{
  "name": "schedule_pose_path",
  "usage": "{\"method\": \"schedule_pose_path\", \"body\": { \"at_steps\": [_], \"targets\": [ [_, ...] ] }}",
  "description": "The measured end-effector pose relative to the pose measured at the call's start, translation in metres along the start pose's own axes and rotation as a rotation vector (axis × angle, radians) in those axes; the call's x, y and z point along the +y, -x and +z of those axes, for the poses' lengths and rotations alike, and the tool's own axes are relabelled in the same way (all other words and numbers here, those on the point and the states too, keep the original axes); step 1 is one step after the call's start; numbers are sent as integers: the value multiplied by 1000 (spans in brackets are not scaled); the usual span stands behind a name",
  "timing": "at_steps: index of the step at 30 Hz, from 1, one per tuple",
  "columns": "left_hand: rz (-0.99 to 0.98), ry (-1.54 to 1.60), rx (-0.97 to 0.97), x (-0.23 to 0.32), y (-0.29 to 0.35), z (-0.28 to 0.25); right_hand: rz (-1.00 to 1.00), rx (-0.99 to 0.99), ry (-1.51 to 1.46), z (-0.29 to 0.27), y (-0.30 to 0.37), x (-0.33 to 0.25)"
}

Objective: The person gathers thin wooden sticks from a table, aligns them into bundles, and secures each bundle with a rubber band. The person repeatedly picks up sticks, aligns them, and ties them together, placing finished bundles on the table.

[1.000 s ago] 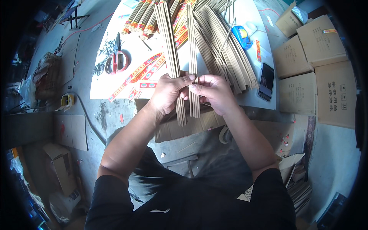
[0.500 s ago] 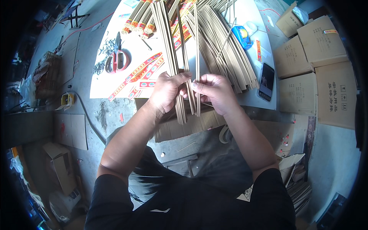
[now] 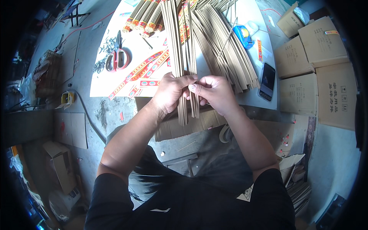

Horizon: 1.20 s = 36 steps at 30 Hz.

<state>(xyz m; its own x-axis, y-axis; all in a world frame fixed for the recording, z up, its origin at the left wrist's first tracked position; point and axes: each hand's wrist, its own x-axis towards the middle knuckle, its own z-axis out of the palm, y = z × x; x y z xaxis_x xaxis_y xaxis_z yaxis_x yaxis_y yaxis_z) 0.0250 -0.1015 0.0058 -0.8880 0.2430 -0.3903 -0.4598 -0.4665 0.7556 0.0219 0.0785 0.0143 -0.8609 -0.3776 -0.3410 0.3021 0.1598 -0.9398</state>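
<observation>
A bunch of long, thin brown incense sticks (image 3: 175, 46) stands up out of my left hand (image 3: 167, 92), which is closed around it with the thumb across the front. The lower ends poke out below my fingers. My right hand (image 3: 218, 94) touches the right side of the bunch, its thumb and fingers pinched at the sticks beside my left thumb. Just beyond, a large loose pile of incense sticks (image 3: 226, 50) lies on the white table (image 3: 103, 86). Finished-looking bundles (image 3: 143, 17) with red and yellow bands lie at the far left.
Red-handled scissors (image 3: 118, 59) and printed paper strips (image 3: 140, 71) lie left on the table. A blue tape measure (image 3: 243, 36) and a phone (image 3: 267, 81) are at the right. A cardboard box (image 3: 188, 127) sits below my hands; stacked cartons (image 3: 297, 92) stand right.
My right hand has moved slightly left, bringing its separate sticks against those in my left hand. The bunch's upper end has shifted right.
</observation>
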Motion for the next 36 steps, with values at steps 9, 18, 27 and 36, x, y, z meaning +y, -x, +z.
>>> {"method": "schedule_pose_path", "body": {
  "at_steps": [9,18,27,36],
  "targets": [
    [36,34,45,1,-3,-1,-207,162,156,-1,-7,18],
    [2,-15,30,9,0,-2,-228,639,390,-29,-18,7],
    [-111,-180,-166,-3,16,13,-91,187,-212,-12,-12,-11],
    [-249,45,-296,-15,24,19,-274,419,-276,-6,-13,-19]
  ]
}}
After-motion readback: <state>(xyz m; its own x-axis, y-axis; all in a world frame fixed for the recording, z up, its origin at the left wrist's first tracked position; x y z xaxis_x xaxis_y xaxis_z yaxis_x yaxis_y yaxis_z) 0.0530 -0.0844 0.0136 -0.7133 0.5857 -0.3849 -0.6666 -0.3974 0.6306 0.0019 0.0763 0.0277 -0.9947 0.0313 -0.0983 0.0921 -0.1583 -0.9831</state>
